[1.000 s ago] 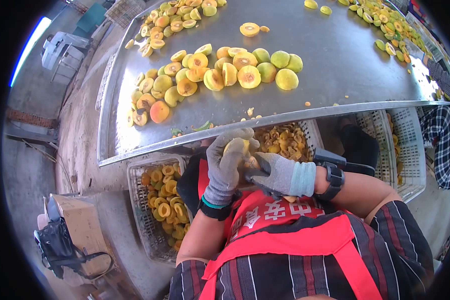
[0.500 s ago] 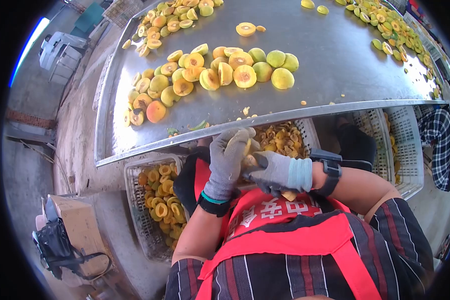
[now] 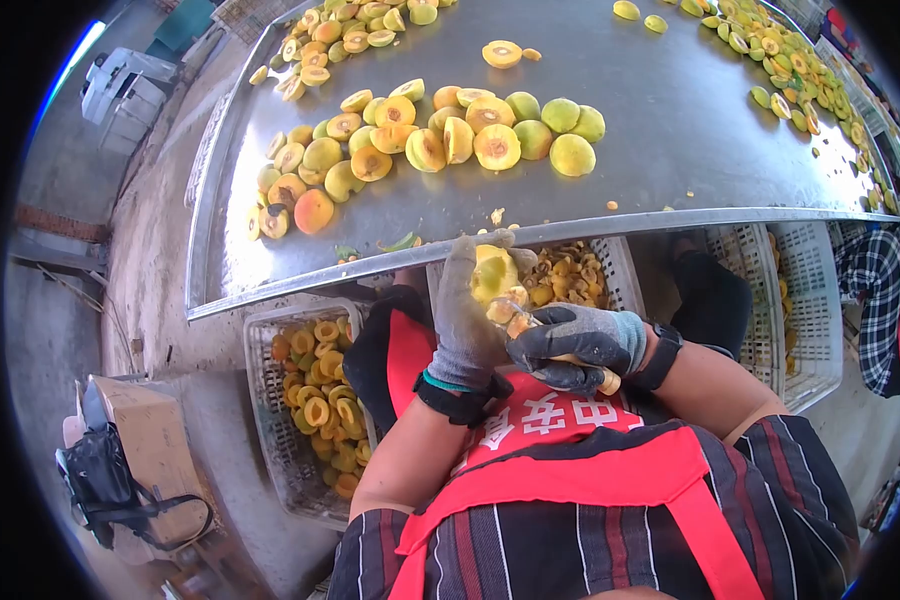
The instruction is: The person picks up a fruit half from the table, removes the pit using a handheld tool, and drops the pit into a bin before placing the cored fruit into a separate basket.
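In front of the apron, my left hand [image 3: 462,318], in a grey glove, is closed around a yellow-green peach half [image 3: 492,272]. My right hand [image 3: 582,342], gloved in grey with dark fingers, is wrapped around a slim tool; its pale wooden handle end [image 3: 610,382] sticks out below the fist. The tool's working end is hidden near the fruit. Light brown, wet-looking bits show between the hands, right at the peach half's lower edge. Past the hands, halved peaches [image 3: 425,150] lie grouped on the metal table [image 3: 660,150].
The table's raised metal edge [image 3: 370,268] runs just beyond my hands. Below it stand a crate [image 3: 260,350] of peach halves on the left, another crate [image 3: 620,275] of brown-yellow scraps, and white crates [image 3: 805,300] to the right. A person in a checked sleeve [image 3: 870,310] is at far right.
My left hand has turned so that the peach half now faces up into view. My right hand has shifted slightly right and down, and the tool's handle end shows more clearly.
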Motion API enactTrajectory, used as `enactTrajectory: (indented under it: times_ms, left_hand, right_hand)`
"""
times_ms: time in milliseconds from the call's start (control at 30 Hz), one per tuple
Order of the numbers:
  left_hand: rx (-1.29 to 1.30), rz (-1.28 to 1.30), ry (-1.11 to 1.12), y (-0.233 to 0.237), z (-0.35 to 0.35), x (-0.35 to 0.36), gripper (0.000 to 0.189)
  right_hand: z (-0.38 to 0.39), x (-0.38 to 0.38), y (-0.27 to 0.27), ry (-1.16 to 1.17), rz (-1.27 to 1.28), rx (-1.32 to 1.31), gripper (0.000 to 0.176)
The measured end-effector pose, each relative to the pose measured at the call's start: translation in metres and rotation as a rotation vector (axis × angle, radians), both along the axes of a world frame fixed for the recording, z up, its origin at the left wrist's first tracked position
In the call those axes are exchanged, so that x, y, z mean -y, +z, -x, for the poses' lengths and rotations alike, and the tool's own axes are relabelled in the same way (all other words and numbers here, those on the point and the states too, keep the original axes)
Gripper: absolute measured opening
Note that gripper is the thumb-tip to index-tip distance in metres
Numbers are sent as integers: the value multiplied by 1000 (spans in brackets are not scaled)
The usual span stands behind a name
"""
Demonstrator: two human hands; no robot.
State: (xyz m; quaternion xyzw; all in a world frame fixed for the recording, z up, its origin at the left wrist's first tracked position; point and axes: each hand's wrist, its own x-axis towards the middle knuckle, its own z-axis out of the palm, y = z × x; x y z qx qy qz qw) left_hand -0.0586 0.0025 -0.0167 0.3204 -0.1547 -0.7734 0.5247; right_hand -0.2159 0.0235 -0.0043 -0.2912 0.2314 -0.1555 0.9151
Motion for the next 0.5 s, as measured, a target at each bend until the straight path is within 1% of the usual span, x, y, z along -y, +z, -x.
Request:
enactTrajectory:
  times_ms: [33,100,133,167,200,267,300,333,367,400,433,500]
  left_hand:
    - [-2,0,1,-6,0,1,46]
    - [313,271,74,-16,-2,0,41]
    - [322,268,90,-15,-8,-2,41]
    - [450,324,107,-12,-18,-5,38]
    - [584,380,126,-9,-31,-8,35]
    - [792,557,206,-4,-77,-22,24]
    - [796,386,222,10,-99,-37,23]
    - [873,344,245,15,-127,-47,22]
    - [1155,194,168,24,-157,-60,24]
    - [1458,138,7,32,-187,-71,31]
    - [1825,77,-219,42,-208,-81,37]
    - [2146,230,-380,59,-227,-78,40]
  right_hand:
    - [2,1,1,39,82,-86,25]
    - [8,3,-5,54,65,-81,24]
    - [11,5,-7,72,180,-195,23]
    - [11,7,-10,96,300,-297,23]
    - [15,10,-4,129,278,-430,24]
    - [31,11,-13,64,261,-416,24]
    - [40,10,-19,19,234,-399,24]
    - [47,9,-23,25,233,-387,24]
    - [54,9,-23,6,267,-452,22]
    - [60,8,-22,-14,301,-517,21]
    - [64,6,-21,-11,300,-510,21]
    - [65,6,-18,-73,247,-536,20]
